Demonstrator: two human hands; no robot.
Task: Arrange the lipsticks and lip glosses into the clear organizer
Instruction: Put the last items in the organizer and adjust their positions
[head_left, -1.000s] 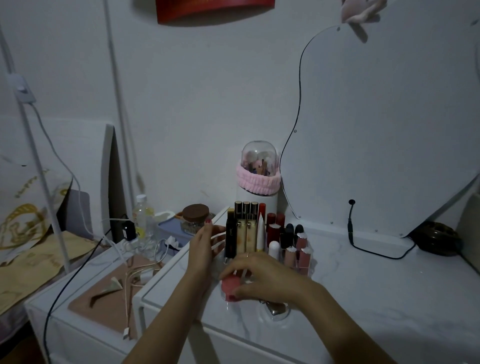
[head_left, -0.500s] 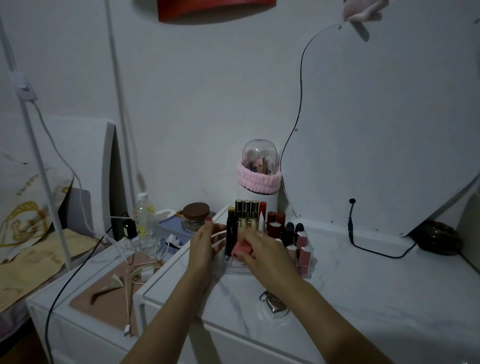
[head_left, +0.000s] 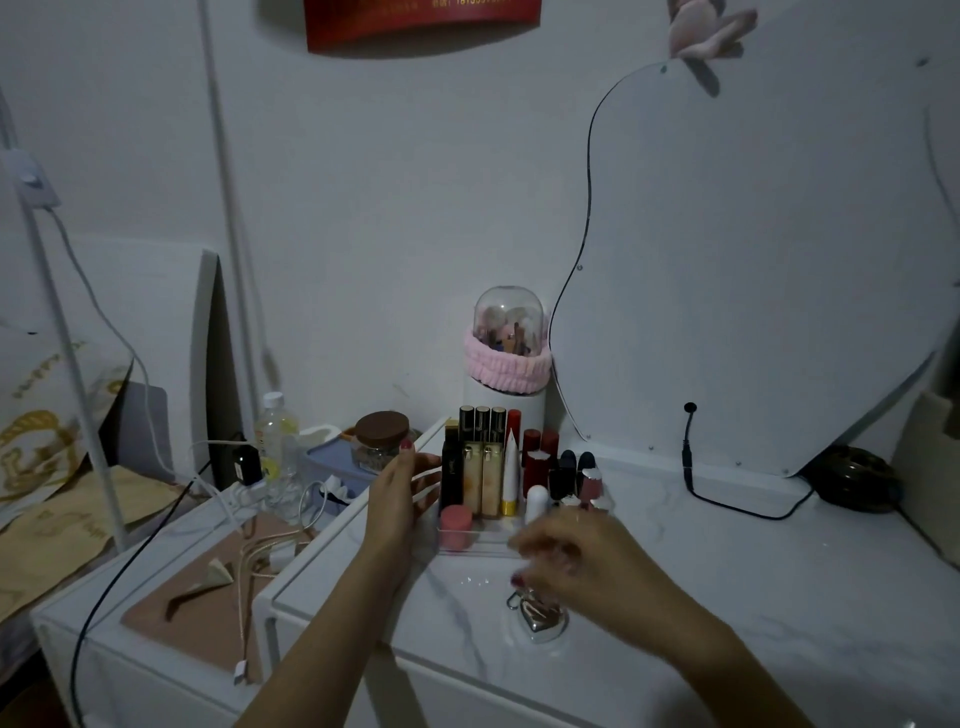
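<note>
head view: left hand lies flat, fingers straight, against the left wall of the clear organizer on the white table, pink round-capped lip product standing in its front-left compartment; right hand blurred above heart-shaped item, grip cannot be told.

dim room, white wall, marble-topped dresser

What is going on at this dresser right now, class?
A person is sorting lip products into a clear organizer on a white dresser top. The left hand rests flat against the organizer's left side. A round pink item sits in its front left compartment, with taller tubes upright behind it. The right hand, blurred, hovers over a heart-shaped silver item lying on the dresser top; whether it grips anything is unclear.
</note>
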